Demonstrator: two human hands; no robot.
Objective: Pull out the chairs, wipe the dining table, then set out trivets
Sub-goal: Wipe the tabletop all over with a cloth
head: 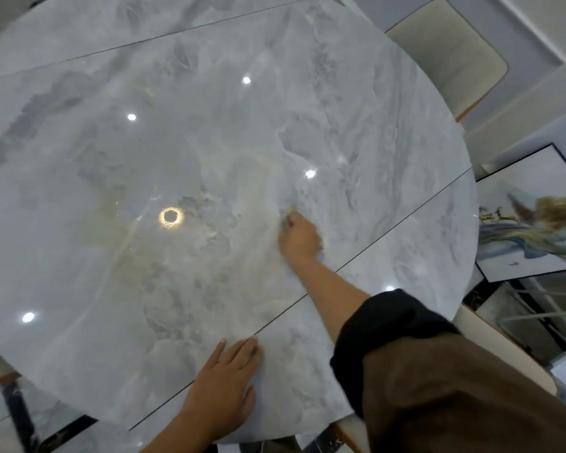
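A: What do we see under us?

B: We see the dining table [177,152]. It is round, grey and shiny. It is right below us and fills most of our view.

A: Where is our left hand [224,384]?

B: It lies flat on the table, near the edge close to us. Its fingers [242,351] are straight and a little spread. It holds nothing.

A: And our right hand [299,238]?

B: It reaches far out, close to the middle of the table. Its fingers are bent down and touch the top.

A: Is it holding something?

B: We cannot tell. It is blurry there. We see a small grey bit at the fingertips, but we can't say what it is.

A: What is on that arm?

B: A dark sleeve [389,328], bunched up near the elbow.

A: Do we see a chair [451,57]?

B: Yes, a pale one, just beside the far right edge of the table. A framed picture [533,220] is on the right too, past the table.
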